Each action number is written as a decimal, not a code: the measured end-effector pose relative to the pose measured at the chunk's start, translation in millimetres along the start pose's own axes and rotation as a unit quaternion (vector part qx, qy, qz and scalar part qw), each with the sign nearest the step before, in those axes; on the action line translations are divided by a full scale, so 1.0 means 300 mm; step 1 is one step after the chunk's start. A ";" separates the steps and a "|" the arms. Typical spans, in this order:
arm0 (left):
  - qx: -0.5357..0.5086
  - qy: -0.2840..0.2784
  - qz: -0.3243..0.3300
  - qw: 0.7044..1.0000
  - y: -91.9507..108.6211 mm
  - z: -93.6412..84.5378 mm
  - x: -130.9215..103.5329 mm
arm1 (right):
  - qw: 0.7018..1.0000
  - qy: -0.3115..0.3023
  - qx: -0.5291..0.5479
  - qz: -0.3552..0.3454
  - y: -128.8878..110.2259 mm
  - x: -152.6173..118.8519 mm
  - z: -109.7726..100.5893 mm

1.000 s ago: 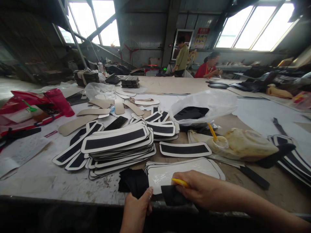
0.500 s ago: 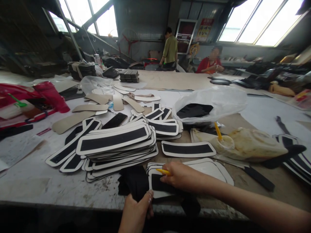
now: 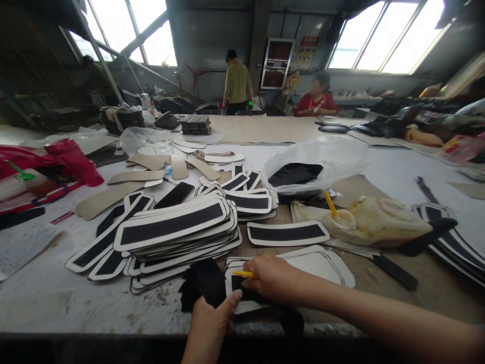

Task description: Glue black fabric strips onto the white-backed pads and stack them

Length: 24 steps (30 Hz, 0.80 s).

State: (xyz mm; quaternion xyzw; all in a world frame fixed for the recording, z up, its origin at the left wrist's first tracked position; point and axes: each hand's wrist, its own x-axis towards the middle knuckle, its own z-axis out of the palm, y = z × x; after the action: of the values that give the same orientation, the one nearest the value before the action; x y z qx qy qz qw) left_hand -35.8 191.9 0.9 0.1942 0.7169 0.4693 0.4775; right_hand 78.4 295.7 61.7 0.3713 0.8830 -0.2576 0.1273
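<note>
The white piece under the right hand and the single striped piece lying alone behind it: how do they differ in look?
The white piece is mostly bare and glossy, with black fabric only at its near end, under the right hand; the striped piece carries a full black strip. The white piece tops a small stack; the striped piece lies alone on the table. Both are flat, rounded, white-bordered shapes.
</note>
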 end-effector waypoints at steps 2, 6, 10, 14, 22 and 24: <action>-0.006 -0.004 0.000 1.000 -0.008 0.000 0.001 | 1.000 0.004 0.000 -0.007 -0.003 -0.002 0.000; -0.021 -0.005 -0.003 1.000 -0.016 -0.002 -0.001 | 1.000 0.019 0.003 -0.017 0.010 -0.019 -0.020; -0.040 -0.008 -0.010 0.999 -0.025 -0.003 -0.006 | 0.999 0.029 0.037 -0.014 0.021 -0.044 -0.061; -0.059 -0.026 -0.016 0.998 -0.035 -0.007 -0.012 | 0.996 0.002 0.088 -0.003 0.012 -0.035 -0.066; -0.042 -0.011 -0.055 0.998 0.000 -0.017 -0.013 | 0.997 -0.020 0.069 0.008 0.008 0.030 -0.016; -0.028 0.004 -0.045 0.999 0.010 -0.012 -0.008 | 0.998 -0.019 0.058 0.004 0.010 0.031 -0.012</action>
State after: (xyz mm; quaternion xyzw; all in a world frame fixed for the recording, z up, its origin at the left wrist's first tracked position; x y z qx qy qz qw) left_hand -38.2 189.8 5.1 0.1466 0.7132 0.4681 0.5007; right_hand 74.1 305.0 59.8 0.3765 0.8624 -0.3153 0.1232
